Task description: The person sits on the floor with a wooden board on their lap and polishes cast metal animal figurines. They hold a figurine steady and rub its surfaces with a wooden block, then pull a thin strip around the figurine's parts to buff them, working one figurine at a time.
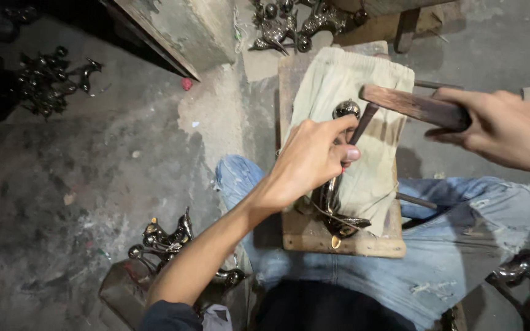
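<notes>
Grey, stained concrete floor [81,184] fills our view, with a heap of dark metal castings [50,76] at ten o'clock and another small cluster [167,239] at seven o'clock, beside our left forearm. Our left hand [308,162] sits at the centre, its fingers [332,129] closed around a slim dark punch [360,125] and pressing down on a dark, curved metal piece [332,205]. That piece lies on a beige cloth [369,178] spread over a wooden board [338,242], our worktop, which rests across our jeans-clad lap [461,245]. A rounded knob [346,109] at twelve o'clock of the piece shows just above our knuckles. At two o'clock our right hand [501,125] is wrapped tight on a dark wooden handle [415,105], raised above the punch and not touching it; its striking end is hard to make out. More castings [295,21] lie at twelve o'clock beyond the board.

We judge the step in hand to be a strike on the punch to work the piece. That blow calls for a steady left grip, the punch tip kept seated, and a square hit clear of our thumb.
</notes>
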